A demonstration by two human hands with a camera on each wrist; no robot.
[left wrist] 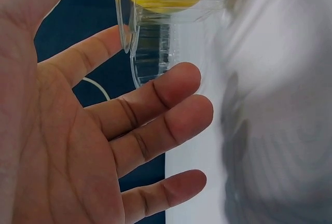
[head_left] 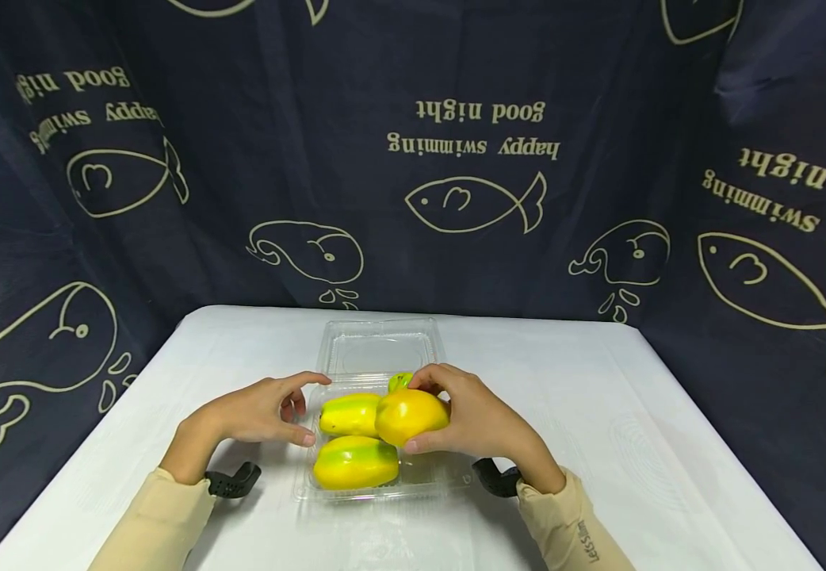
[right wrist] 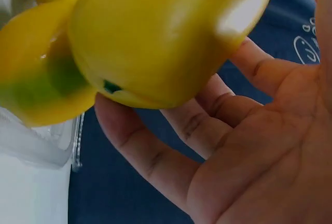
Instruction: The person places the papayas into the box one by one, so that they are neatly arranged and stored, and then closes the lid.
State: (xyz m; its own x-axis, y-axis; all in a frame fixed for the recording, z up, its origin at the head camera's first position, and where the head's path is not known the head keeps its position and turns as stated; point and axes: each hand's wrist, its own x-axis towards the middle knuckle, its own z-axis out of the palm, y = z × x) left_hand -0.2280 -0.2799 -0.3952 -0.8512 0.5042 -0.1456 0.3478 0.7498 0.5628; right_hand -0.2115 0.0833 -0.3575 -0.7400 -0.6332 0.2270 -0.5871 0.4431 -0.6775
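Orange-yellow fruit (head_left: pixel 411 415), lower centre of the frame, is gripped by the right hand (head_left: pixel 476 416), apparently touching green-streaked fruit (head_left: pixel 350 415); left hand (head_left: pixel 259 408) spans wide. Uneven fingertip pressure could let the smooth skin slip.

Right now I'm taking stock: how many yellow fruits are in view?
4: held fruit in the right hand; near fruit and middle fruit in the container; back fruit, partly hidden behind the held one. Others may be hidden.
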